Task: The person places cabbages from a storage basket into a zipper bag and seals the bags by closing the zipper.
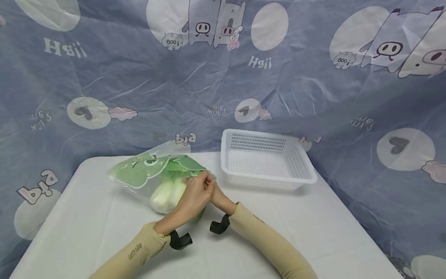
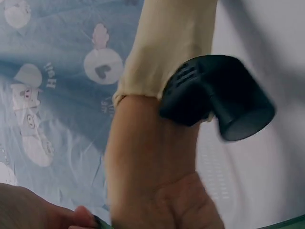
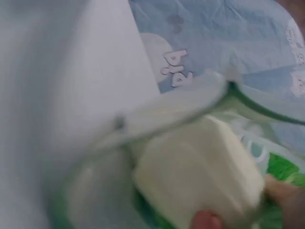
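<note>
A clear plastic bag (image 1: 134,170) with a green cartoon-face print lies on the table. Inside it are pale vegetables with thick whitish stems and green leaves, which look like bok choy (image 1: 167,193). Both hands meet at the bag's right end: my left hand (image 1: 193,193) pinches its green edge, and my right hand (image 1: 219,197) grips it close beside, fingertips partly hidden. In the right wrist view the bag's green-rimmed mouth (image 3: 176,125) gapes around a white stem base (image 3: 195,167), with fingertips (image 3: 207,220) at its lower edge.
A white perforated plastic basket (image 1: 268,176) stands at the back right of the white-covered table (image 1: 90,217). Behind the table hangs a blue patterned cloth (image 1: 167,85). A black wrist camera (image 1: 181,240) sticks out from the left wrist, another (image 1: 219,225) from the right.
</note>
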`<act>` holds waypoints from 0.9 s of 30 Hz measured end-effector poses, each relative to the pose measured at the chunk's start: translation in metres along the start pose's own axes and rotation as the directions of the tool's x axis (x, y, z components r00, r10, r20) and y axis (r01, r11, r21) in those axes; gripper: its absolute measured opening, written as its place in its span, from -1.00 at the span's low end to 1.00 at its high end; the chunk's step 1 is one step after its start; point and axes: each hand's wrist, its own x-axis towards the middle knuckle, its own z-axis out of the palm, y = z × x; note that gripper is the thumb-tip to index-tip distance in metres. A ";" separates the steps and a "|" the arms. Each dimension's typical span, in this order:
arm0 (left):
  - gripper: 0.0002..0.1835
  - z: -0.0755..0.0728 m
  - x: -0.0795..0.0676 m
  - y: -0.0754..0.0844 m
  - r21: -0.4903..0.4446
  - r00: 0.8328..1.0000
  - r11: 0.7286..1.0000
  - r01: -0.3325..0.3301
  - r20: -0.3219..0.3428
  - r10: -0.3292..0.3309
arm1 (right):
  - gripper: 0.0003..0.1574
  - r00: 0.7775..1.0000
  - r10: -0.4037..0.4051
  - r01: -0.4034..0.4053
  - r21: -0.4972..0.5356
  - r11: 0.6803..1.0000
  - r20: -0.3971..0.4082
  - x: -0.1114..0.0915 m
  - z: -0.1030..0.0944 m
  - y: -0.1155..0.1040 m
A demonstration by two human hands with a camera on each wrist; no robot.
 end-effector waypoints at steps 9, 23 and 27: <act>-0.88 -0.044 0.016 -0.006 -0.017 0.992 0.992 0.122 -0.010 -0.123 | -0.70 0.956 0.284 -0.262 0.235 0.936 -0.067 0.012 -0.067 -0.205; -0.82 -0.073 0.027 -0.011 0.000 0.992 0.992 0.127 -0.010 -0.127 | -0.59 0.940 -0.059 -0.035 -0.265 0.964 -0.337 -0.003 -0.103 -0.172; -0.84 -0.074 0.026 -0.012 0.018 0.992 0.992 0.128 0.007 -0.129 | -0.53 0.978 0.011 -0.057 -0.218 0.974 -0.207 -0.003 -0.107 -0.164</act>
